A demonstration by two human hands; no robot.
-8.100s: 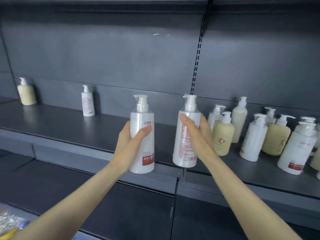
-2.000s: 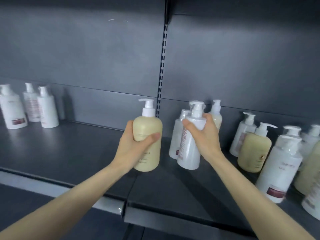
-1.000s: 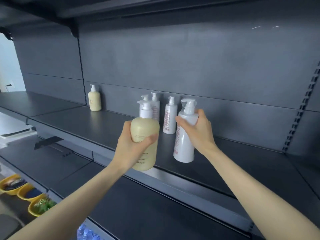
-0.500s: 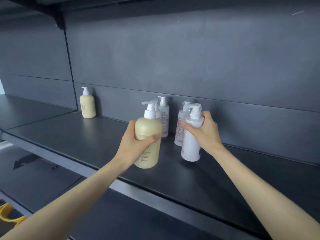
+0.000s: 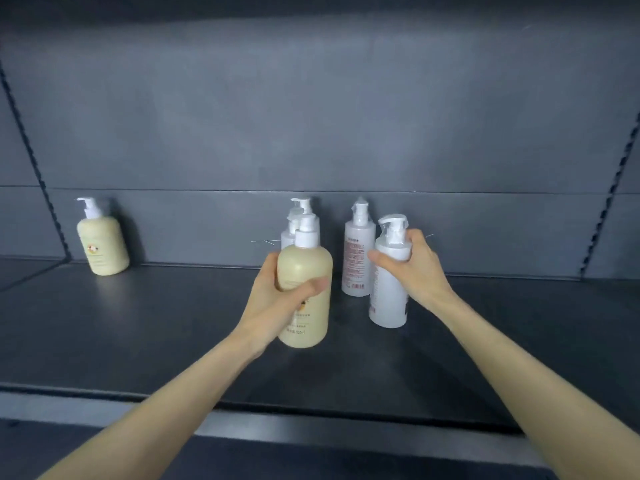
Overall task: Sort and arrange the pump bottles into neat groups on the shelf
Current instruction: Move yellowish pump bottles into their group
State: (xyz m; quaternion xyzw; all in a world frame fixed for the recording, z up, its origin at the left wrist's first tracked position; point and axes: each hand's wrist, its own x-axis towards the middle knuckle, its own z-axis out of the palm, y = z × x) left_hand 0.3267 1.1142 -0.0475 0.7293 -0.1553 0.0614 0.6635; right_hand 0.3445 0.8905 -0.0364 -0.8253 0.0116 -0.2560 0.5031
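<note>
Right, L hand [image 5: 277, 303] wrapped round cream bottle [image 5: 304, 265] mid-body, held over the shelf [image 5: 138, 323] front; R hand [image 5: 412, 268] clamped on white bottle [image 5: 386, 306] at the shoulder, beside the white group [image 5: 356, 258]. Smooth stiff plastic, prob. hefty if full, so grab body, not pump.

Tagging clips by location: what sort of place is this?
Likely a shop's display shelving: dark metal shelf, slotted upright in the back panel, and duplicated products, such as the held cream pump bottle and white pump bottle.
</note>
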